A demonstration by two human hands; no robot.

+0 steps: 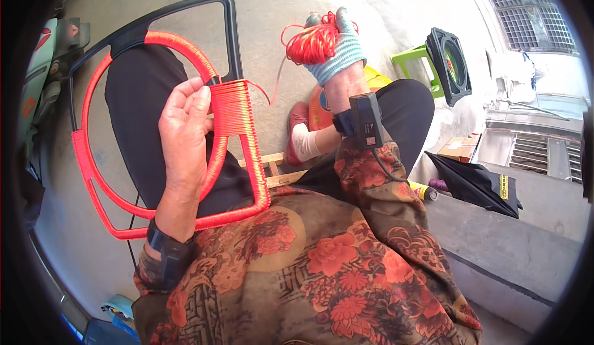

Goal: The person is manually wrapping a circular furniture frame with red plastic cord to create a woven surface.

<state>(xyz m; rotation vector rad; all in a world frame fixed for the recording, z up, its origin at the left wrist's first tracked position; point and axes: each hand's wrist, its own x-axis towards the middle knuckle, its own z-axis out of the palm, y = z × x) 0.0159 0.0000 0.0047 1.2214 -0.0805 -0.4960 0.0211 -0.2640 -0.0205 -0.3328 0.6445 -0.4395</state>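
Observation:
A square frame with a ring inside it point(88, 159) rests over my left thigh. Shiny red cord is wound round most of it, while its far part is bare black. A dense band of windings point(231, 110) binds ring and frame together at the right side. My left hand point(187, 132), bare, closes its thumb and fingers on the ring beside this band. Farther off to the right, my right hand point(341, 51), in a striped glove, grips a bundle of red cord point(311, 45). A loose strand point(272, 91) hangs between the bundle and the band.
At the right a green stool point(417, 63) stands with a black square frame point(450, 67) against it. A folded black umbrella point(473, 184) lies on the grey ledge point(495, 240), near a cardboard box point(461, 147). Slatted wood point(278, 175) shows between my legs.

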